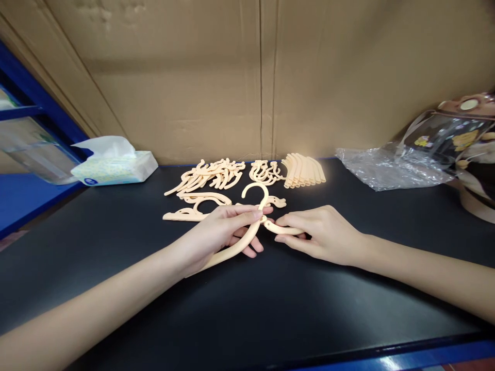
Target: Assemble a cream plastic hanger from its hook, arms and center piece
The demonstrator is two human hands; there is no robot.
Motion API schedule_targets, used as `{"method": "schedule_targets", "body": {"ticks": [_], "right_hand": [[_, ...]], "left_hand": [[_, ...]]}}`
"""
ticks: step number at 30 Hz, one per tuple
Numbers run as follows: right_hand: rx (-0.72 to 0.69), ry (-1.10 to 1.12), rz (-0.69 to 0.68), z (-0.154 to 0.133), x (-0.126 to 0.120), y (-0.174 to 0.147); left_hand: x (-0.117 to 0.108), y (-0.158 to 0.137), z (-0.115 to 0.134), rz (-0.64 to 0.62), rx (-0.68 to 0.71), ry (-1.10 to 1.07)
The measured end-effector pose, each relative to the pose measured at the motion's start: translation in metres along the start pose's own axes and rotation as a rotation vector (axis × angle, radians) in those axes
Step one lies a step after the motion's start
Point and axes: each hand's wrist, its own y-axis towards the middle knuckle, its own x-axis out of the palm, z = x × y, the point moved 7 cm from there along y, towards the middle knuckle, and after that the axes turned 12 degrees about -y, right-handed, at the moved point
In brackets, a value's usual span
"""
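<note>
My left hand (222, 232) grips a cream plastic hanger piece (240, 242), a curved arm with a hook (257, 191) rising at its top. My right hand (323, 232) pinches a second short cream arm piece (282, 229), its end touching the first piece just below the hook. Both hands hover low over the black table (247, 304) near its middle. Behind them lie loose hanger parts (209, 178), a small cluster of hooks (265, 172) and a stack of straight cream pieces (303, 170).
A tissue box (116, 165) sits at the back left beside a blue shelf frame (34, 111). Crumpled clear plastic (386, 167) and a transparent bag (452, 134) lie at the back right. A cardboard wall (263, 77) closes the back.
</note>
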Motion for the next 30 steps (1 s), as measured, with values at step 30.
{"method": "schedule_targets", "body": {"ticks": [30], "right_hand": [[-0.171,-0.379,0.211,-0.016,-0.010,-0.003]], "left_hand": [[0.001,0.001,-0.001,-0.137,0.001,0.059]]}}
